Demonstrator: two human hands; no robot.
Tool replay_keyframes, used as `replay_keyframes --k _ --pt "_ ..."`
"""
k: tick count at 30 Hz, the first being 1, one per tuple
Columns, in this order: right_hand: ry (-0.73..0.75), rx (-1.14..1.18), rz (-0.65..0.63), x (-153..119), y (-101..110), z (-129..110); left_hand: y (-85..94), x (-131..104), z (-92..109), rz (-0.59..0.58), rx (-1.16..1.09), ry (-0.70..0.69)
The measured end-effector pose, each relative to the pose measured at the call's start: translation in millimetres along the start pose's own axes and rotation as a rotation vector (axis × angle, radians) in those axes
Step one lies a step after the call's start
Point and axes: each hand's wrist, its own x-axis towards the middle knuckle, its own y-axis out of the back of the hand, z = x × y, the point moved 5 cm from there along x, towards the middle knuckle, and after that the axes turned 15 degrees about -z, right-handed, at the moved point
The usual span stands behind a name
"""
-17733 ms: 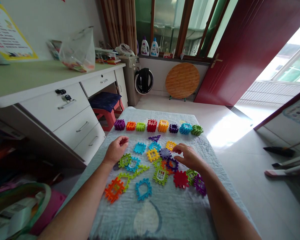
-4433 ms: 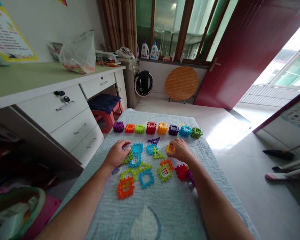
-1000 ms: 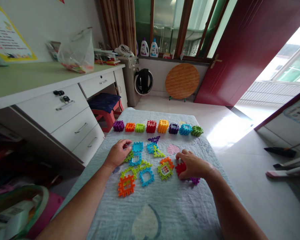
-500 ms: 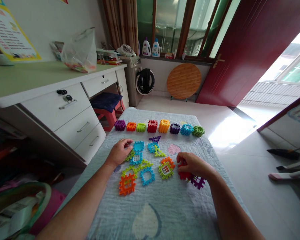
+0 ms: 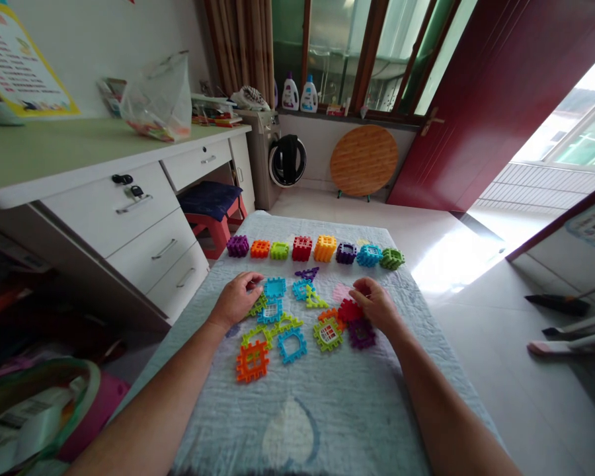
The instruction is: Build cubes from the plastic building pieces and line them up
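Observation:
My left hand (image 5: 235, 299) rests on the cloth with fingers loosely curved and apart. Beside its fingertips lie a blue square building piece (image 5: 275, 287) and a lime-green piece (image 5: 258, 305), partly covered by the hand. My right hand (image 5: 377, 301) is closed on a red building piece (image 5: 348, 311), fingertips at its upper right edge. A purple square piece (image 5: 361, 334) is just below the red one, slightly blurred; whether the two are joined I cannot tell. Left of them, a lime-green window piece (image 5: 328, 334) overlaps an orange piece (image 5: 333, 316).
Stacks of coloured pieces, such as a yellow stack (image 5: 325, 248), line the table's far side. Loose pieces lie nearer, including an orange square (image 5: 252, 361) and a purple triangle (image 5: 307, 273). A desk (image 5: 79, 149) stands left, a stool (image 5: 212, 201) behind it.
My right hand has moved forward and to the left, and the red and purple pieces have shifted with it towards the orange piece. My left hand has stayed nearly still.

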Motion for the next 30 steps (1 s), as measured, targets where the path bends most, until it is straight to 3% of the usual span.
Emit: replay_keyframes --k 3,9,13,18,22,25,30 --pt "0.052 -0.121 0.103 -1.7 11.1 0.2 -0.1 -0.1 -0.7 0.0 0.002 0.0" --pt "0.077 -0.387 -0.2 -17.4 -4.8 -24.1 -0.8 -0.8 -1.4 0.001 0.003 0.005" --pt "0.054 -0.506 -0.272 -25.4 -18.5 -36.1 -0.3 -1.9 -0.2 0.008 0.009 0.012" --pt "0.096 -0.489 -0.22 -25.7 -19.5 -42.0 -0.1 -2.8 1.2 0.019 0.01 0.01" --pt "0.152 -0.326 -0.092 -23.8 -11.5 -45.4 -0.4 -2.8 2.0 0.02 0.008 0.011" --pt "0.129 -0.235 0.01 -20.9 -5.0 -42.0 -1.0 -2.4 2.1 0.017 0.004 0.018" --pt "0.054 -0.212 0.066 -14.8 1.2 -27.2 -1.9 -2.3 0.1 0.02 -0.007 0.012"
